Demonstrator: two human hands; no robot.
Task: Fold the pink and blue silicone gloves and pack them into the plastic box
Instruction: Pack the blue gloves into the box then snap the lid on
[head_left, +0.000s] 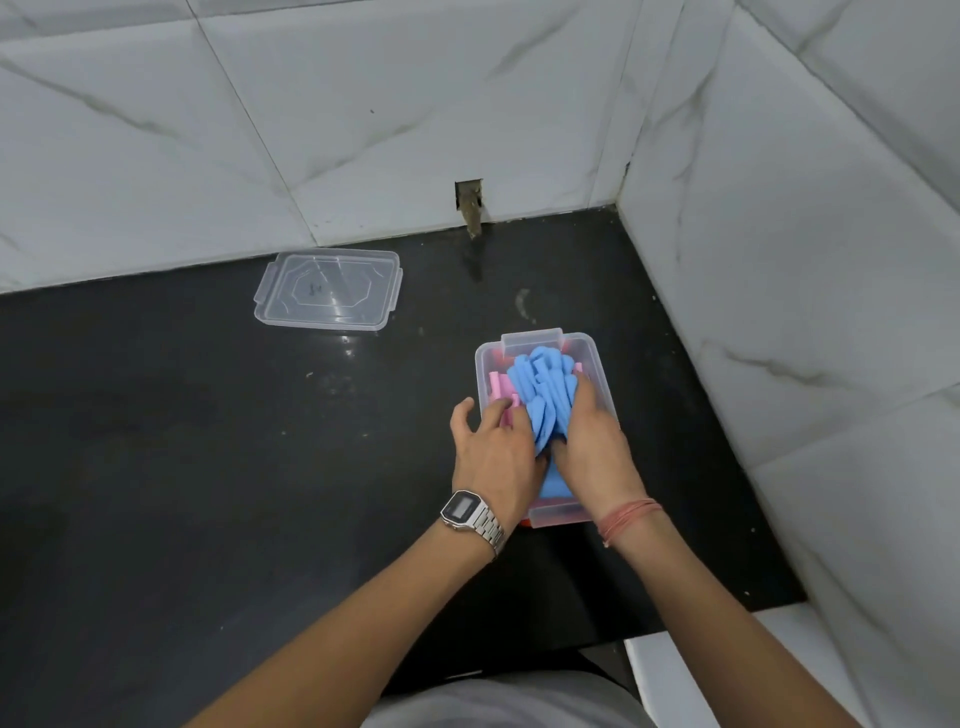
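I am pressing both of my hands down into the clear plastic box (589, 358), which is sitting on the black desk (208, 441) at about two o'clock from my body, close to the corner where the tiled walls (363, 104) meet. My right hand (589, 441) is closing its fingers over the bunched blue gloves (540, 384), gripping them at their near side while their fingers are fanning out toward twelve o'clock above the box rim. My left hand (491, 452) is lying just beside it at nine o'clock, the two hands touching at the knuckles, and its straight fingers are pushing on the pink gloves (500, 387), which are lying inside the box under and to the left of the blue ones. The thumb of that hand is sticking out over the left wall of the box. I am wearing a metal watch (462, 512) on my left wrist and a thread band (626, 517) on my right wrist. The clear lid (330, 288) is lying flat on the desk, well apart from the box at about ten o'clock, near the back wall.
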